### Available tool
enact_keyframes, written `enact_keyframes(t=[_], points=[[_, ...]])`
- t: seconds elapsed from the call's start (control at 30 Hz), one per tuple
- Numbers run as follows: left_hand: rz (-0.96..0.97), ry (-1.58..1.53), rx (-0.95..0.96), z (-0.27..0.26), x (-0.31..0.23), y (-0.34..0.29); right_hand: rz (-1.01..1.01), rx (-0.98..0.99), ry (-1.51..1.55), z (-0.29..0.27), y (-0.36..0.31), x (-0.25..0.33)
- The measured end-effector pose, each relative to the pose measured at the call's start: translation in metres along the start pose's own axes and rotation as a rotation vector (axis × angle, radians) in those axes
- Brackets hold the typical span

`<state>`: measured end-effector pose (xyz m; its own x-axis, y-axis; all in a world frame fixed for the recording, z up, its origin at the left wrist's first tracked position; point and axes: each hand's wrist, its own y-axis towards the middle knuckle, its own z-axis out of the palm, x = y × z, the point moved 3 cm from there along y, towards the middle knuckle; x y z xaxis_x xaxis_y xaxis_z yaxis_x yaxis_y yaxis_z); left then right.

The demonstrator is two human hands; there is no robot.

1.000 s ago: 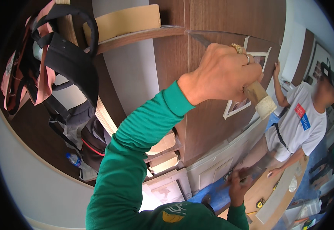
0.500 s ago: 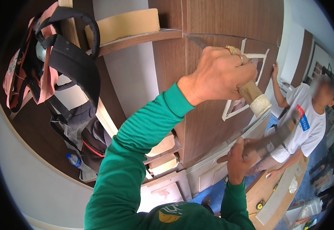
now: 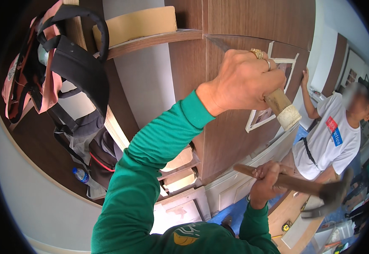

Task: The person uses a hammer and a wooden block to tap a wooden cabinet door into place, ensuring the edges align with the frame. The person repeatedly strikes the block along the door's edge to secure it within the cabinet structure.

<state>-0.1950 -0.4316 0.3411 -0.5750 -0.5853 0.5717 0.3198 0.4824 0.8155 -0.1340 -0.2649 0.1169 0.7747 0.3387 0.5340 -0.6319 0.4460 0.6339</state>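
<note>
My left hand (image 3: 248,80), with rings on a finger, is closed round the wooden handle of a chisel (image 3: 286,113). The handle's butt end is pale and battered, and a grey blade shows beyond the fist against the seam of the brown wood panel (image 3: 258,19). Lower right, my right hand (image 3: 265,184) grips a claw hammer (image 3: 296,183) by its wooden shaft. The hammer's dark head is slightly blurred and hangs out to the right, apart from the chisel's butt.
At left, a pink and black bag (image 3: 80,63) hangs by shelves, above a water bottle (image 3: 80,175). A cardboard box (image 3: 138,25) sits on the upper shelf. A co-worker in a white shirt (image 3: 328,144) stands right, one hand on the panel edge, beside a table with a tape measure (image 3: 286,226).
The hammer has swung down and to the right, away from the chisel's butt, its head now clearer. My left hand and the chisel have barely moved.
</note>
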Motion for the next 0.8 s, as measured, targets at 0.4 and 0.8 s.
enact_keyframes(t=[0.4,0.8], points=[[0.000,-0.022,-0.036,0.000,0.000,-0.001,-0.026,-0.001,-0.008,-0.015,-0.005,-0.013],[-0.013,-0.003,-0.003,-0.004,-0.001,0.000,-0.050,-0.025,-0.044,-0.012,-0.002,-0.011]])
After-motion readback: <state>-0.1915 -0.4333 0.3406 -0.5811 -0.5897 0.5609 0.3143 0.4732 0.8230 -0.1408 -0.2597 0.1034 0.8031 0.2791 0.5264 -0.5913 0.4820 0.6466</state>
